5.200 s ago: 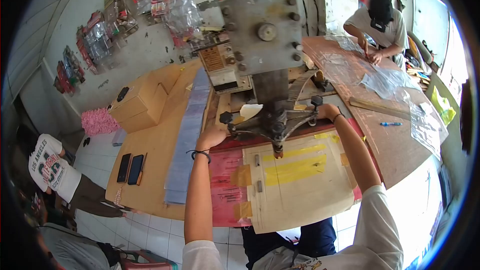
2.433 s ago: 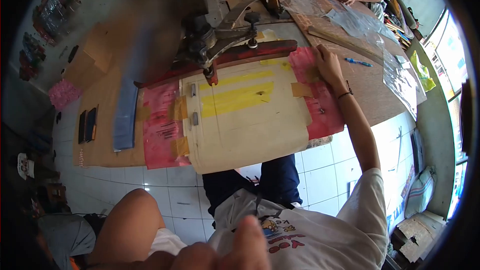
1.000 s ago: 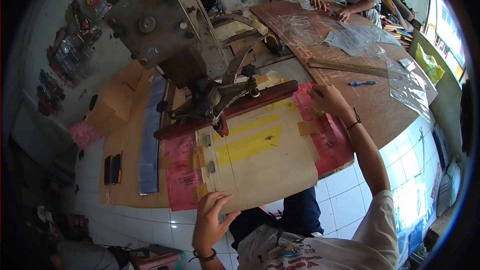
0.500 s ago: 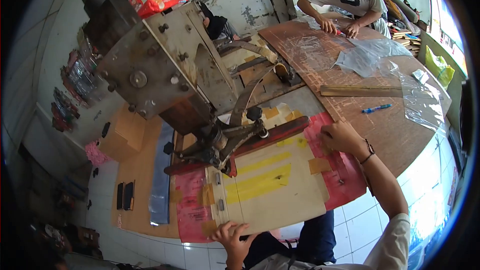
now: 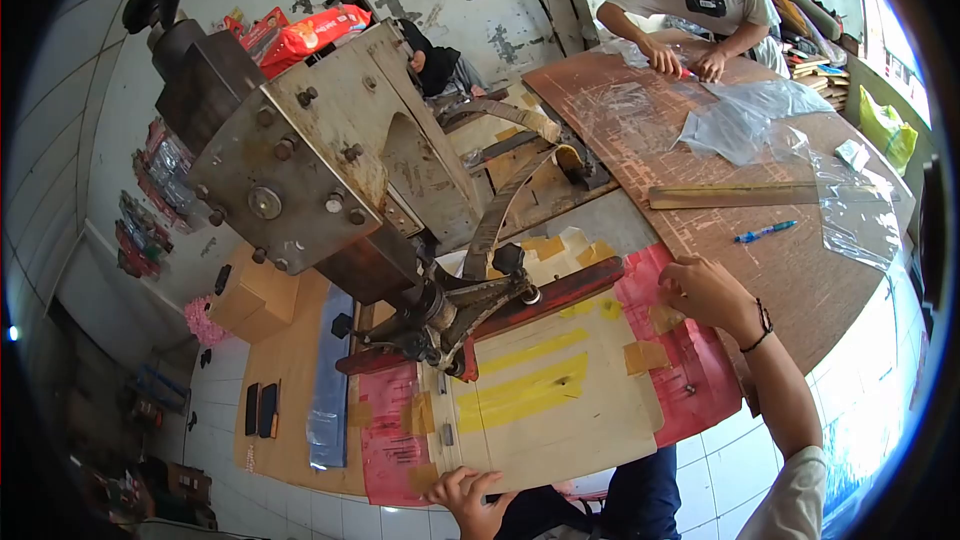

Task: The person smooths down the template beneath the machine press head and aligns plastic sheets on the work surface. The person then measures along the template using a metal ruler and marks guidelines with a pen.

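Note:
A pale board with yellow strips lies under the press head, with pink plastic film taped along its right side and more pink film on its left. My left hand rests at the board's near left corner, fingers apart on its edge. Just above the far part of the right-hand film, beside a piece of brown tape, is my right hand, fingers loosely bent and apart with nothing visible in them. A long red bar under the press crosses the far part of the board.
A brown table on the right carries a ruler, a blue pen and clear plastic sheets. Another person works at its far end. Blue film and dark cases lie on the left.
The view has shifted slightly. My right hand has moved a little to the right, showing more of the tape below it. My left hand stays at the board's near corner.

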`<state>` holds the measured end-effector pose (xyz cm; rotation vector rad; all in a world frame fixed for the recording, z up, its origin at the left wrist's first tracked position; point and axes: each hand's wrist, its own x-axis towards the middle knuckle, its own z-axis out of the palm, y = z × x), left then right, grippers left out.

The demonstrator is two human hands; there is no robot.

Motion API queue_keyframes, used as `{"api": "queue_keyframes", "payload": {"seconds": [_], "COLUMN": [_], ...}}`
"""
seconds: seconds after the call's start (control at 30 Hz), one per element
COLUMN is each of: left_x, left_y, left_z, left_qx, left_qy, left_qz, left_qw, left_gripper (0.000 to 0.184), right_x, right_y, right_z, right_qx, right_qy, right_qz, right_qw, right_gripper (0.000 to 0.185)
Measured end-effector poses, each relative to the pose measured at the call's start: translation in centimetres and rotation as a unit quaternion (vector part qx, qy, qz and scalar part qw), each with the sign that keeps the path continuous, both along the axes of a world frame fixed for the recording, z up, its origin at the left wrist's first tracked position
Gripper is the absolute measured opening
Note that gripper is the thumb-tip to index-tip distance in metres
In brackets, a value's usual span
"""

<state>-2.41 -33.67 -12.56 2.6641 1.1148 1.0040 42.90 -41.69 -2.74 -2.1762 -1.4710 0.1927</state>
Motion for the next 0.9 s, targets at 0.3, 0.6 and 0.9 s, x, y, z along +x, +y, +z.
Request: {"api": "queue_keyframes", "payload": {"seconds": [0.3,0.6,0.9], "left_x": [0.6,4.7,9.6], "left_y": [-1.3,-7.5,-0.1], "left_z": [-0.3,-15.9,-22.3], "left_qx": [0.041,-0.27,-0.502], "left_qy": [0.007,-0.014,0.113], "left_qz": [0.015,-0.292,-0.224], "left_qw": [0.999,0.917,0.827], "left_gripper": [0.035,0.023,0.028], "right_x": [1.0,2.0,2.4], "right_y": [-1.1,-0.7,-0.5], "right_z": [0.3,-0.4,0.0], "right_qx": [-0.03,0.017,0.016], "right_qy": [-0.024,0.019,0.017], "right_qz": [0.037,0.055,0.053], "right_qw": [0.999,0.998,0.998], "right_gripper": [0.021,0.014,0.013]}}
